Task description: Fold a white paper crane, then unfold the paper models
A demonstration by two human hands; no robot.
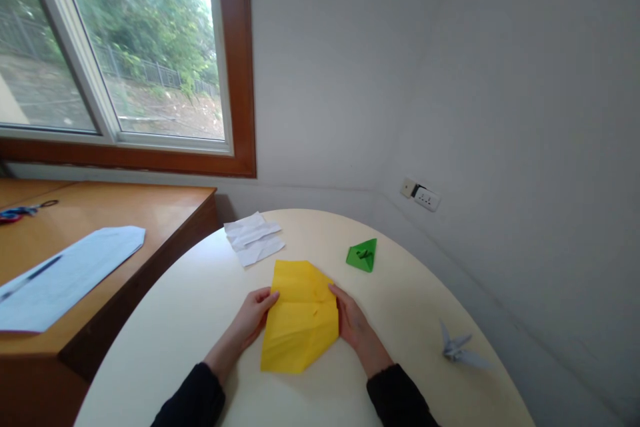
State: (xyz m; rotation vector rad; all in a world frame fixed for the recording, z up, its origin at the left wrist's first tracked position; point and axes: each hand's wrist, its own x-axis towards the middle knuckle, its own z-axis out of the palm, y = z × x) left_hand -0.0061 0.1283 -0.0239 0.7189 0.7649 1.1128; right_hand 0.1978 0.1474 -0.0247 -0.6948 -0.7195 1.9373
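A sheet of yellow paper [299, 333], creased across its middle and with its right-hand corners folded in, is held between my two hands above the round table. My left hand [254, 313] grips its left edge, thumb on top and fingers underneath. On the opposite edge my right hand [353, 317] has hold of it, the thumb near the upper right fold and the other fingers behind the paper. Beyond the sheet lie creased white papers [254, 238] to the left and a folded green paper piece [362, 255] to the right.
A white folded paper crane [460, 348] rests on the round cream table [165, 347] at right. On the wooden desk [165, 197] at left are white sheets [90, 267] with a pen [35, 273], and scissors [30, 211]. A wall socket [427, 198] is at the corner.
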